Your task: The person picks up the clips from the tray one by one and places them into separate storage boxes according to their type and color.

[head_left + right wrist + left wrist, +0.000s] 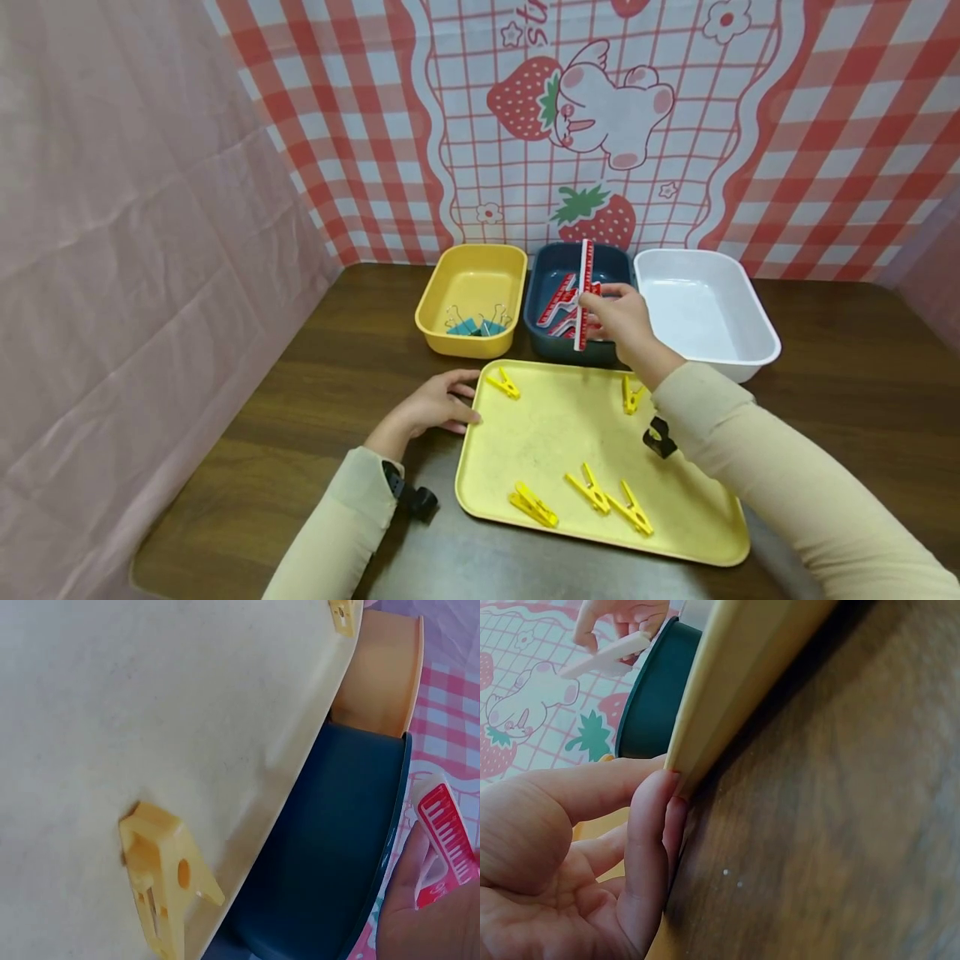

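Clothespins (533, 505) are spread nearest — a red clip (587, 268), apparently being sorted, is pinched by the right grip (624, 321), left grip (433, 406) relaxed; release into the blue bin (553, 347) seems needed.

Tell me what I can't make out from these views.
Head: count of red-and-white sealing clips in the navy bin; the right hand and held clip cover part.
Left wrist: top of yellow tray, hidden behind its side.
Right wrist: one yellow clothespin, cut by the top edge; bin's inside, hidden by its wall.
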`<state>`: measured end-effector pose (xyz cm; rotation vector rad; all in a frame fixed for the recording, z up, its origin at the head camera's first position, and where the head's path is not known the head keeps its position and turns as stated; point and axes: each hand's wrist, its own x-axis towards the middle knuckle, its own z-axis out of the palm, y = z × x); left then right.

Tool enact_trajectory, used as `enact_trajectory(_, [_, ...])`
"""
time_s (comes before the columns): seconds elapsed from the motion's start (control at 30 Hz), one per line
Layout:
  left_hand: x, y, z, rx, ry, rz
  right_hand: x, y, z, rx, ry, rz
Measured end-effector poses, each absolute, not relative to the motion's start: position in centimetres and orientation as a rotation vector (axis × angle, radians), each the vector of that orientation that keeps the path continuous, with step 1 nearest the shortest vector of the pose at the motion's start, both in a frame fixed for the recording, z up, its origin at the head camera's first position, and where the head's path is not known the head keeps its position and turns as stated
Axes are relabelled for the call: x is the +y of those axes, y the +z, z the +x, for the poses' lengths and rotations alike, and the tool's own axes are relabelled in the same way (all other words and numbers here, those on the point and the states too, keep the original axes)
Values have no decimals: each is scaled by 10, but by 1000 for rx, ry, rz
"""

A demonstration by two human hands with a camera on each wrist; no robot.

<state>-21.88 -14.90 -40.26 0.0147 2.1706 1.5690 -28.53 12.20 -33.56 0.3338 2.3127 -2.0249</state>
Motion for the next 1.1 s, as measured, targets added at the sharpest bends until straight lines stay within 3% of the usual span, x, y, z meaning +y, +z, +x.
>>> enact_trajectory(0.63, [-148,-402,-220,2169,1560,13,122,-332,-287,2069,-2248,595])
enact_trajectory(1.1, [-147,-401,-219,2174,1555,6,125,-333,-288,1938,-2400,544])
